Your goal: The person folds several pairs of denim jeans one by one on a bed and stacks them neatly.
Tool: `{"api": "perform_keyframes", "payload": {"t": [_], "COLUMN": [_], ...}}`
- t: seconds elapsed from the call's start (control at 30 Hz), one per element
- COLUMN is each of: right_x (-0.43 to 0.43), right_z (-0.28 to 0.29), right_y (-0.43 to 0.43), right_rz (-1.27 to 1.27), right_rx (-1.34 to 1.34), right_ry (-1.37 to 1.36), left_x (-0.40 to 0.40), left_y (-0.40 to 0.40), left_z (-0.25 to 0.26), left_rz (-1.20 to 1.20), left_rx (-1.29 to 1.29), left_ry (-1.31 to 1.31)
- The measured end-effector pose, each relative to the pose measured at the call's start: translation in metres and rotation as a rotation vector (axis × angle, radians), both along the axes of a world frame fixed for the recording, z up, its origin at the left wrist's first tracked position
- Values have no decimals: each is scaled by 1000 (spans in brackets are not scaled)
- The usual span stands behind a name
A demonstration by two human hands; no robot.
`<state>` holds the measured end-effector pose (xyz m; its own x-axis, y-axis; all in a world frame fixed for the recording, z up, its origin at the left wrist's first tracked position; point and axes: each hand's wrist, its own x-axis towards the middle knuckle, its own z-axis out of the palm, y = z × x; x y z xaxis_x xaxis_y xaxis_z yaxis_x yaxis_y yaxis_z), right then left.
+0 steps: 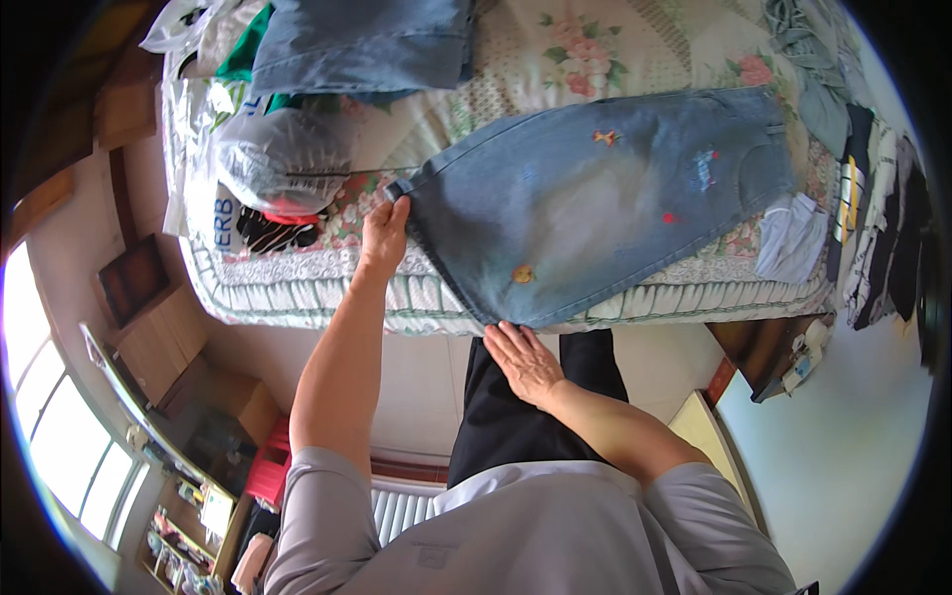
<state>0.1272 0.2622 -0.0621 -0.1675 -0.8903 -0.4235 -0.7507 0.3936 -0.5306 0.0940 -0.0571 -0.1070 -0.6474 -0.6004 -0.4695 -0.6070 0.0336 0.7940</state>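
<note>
A pair of blue denim jeans [625, 193] lies sideways across the bed, one leg folded over the other or in line with it. Its waist end points right, and small embroidered patches dot the denim. At the hem's far corner, my left hand [385, 234] pinches the fabric between thumb and fingers. My right hand [526, 364] reaches the hem's near corner at the bed edge, back of the hand up and fingertips against the denim. Its thumb is hidden, so whether it grips the cloth cannot be seen.
A floral bedspread [513, 44] covers the bed. Folded denim [364, 44] lies at the back left, above a clear plastic bag of clothing [286, 160]. A crumpled light-blue cloth [793, 238] is by the waist end. Several garments [866, 223] hang at the right.
</note>
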Motion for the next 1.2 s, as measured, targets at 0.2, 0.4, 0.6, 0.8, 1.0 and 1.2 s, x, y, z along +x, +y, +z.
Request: {"api": "perform_keyframes", "payload": {"t": [0.2,0.4,0.6,0.8,1.0,1.2], "right_x": [3,13,-13,-140,-286,-307], "right_z": [-1,-6,2,11,-26,-55], "right_y": [-1,5,7,11,-35,-42], "right_rz": [17,56,-35,-515,-555,-532], "right_rx": [23,133,-39,-448,-270,-265], "right_ry": [27,39,-275,-135,295,271], "left_x": [4,-25,-3,0,66,59], "left_y": [8,21,4,52,125,118], "left_z": [-32,-42,-77,-26,-24,-8], "left_rz": [320,621,614,568,427,608], "left_rx": [243,-241,-310,-42,54,592], "left_ry": [324,22,33,106,-106,73]}}
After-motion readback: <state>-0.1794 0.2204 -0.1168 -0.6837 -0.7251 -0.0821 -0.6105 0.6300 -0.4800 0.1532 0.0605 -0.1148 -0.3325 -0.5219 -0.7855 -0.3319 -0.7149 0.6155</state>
